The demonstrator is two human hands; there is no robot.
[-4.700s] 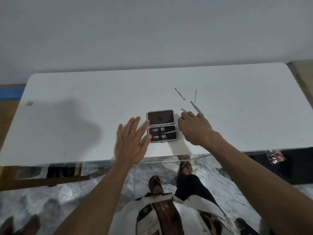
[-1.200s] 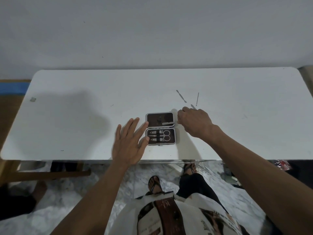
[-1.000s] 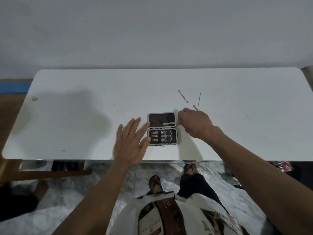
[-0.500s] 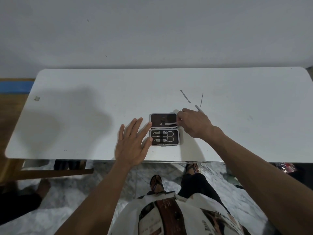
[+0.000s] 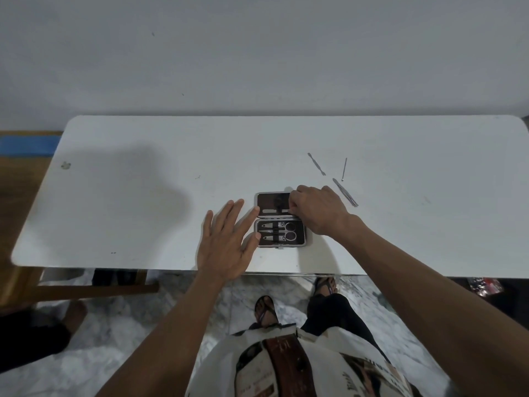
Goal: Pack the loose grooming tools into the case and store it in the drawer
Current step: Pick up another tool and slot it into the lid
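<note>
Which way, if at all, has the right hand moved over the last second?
Yes, leftward: the right hand now reaches over the lid of the open case, leaving the tweezers uncovered.

No text, label, brand or number can be read anywhere in the frame; the printed shirt (image 5: 369, 376) at the bottom centre carries faint lettering beside its picture, too blurred and too small to make out; the open case (image 5: 279, 219) at the middle of the frame shows no legible marking on either half; the white table (image 5: 143, 167) bears only small specks and smudges, none of them a sign.
</note>
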